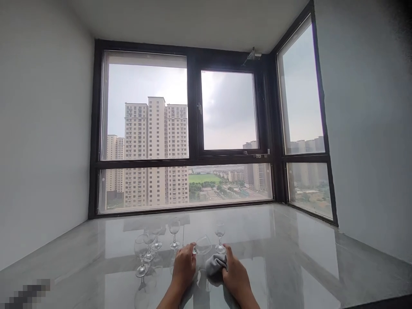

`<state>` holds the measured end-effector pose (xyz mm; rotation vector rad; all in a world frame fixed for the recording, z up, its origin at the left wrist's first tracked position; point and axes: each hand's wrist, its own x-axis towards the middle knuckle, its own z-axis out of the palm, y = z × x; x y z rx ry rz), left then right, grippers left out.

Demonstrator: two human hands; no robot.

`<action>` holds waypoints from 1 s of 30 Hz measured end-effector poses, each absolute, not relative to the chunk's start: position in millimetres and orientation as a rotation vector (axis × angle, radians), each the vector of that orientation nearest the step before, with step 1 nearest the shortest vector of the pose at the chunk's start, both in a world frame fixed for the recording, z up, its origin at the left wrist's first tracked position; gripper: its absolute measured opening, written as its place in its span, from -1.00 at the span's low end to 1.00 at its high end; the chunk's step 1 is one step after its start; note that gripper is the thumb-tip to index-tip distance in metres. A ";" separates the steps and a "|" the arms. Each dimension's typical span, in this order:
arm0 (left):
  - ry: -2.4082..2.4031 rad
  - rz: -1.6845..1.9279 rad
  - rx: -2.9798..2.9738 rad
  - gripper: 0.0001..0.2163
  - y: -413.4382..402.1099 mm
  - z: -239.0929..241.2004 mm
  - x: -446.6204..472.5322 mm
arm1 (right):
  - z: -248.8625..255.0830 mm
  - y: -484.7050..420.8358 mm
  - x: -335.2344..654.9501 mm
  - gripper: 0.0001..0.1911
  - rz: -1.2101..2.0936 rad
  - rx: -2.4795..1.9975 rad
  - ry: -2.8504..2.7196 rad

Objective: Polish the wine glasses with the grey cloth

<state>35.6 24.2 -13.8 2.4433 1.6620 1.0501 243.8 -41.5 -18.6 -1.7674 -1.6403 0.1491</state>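
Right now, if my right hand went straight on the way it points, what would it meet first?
Probably the upright wine glass just ahead of your right hand, which holds the gray cloth; the exact gap between glass and fingers is hard to judge.

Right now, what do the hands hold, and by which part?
Left hand: a tilted glass, by its foot end. Right hand: a grey cloth, by its right side.

Grey cloth (215, 265), colourless wineglass (204, 244)
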 end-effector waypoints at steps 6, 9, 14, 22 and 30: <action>1.657 1.066 2.501 -0.56 28.0 -17.4 35.6 | -16.2 -40.3 245.0 -0.25 0.137 -1.769 -1.577; 1.665 1.075 2.500 -0.56 30.7 -19.7 36.1 | -16.7 -38.3 245.8 -0.24 0.116 -1.752 -1.562; 1.662 1.059 2.520 -0.54 28.1 -18.0 36.9 | -27.6 -32.7 248.0 -0.22 0.012 -1.627 -1.514; 1.645 0.973 2.612 -0.52 21.3 -12.7 39.9 | -41.3 -26.9 245.1 -0.17 -0.102 -1.366 -1.581; 1.527 0.931 2.724 -0.54 18.3 -7.9 40.4 | -28.8 -34.7 240.6 -0.34 -0.155 -1.355 -1.575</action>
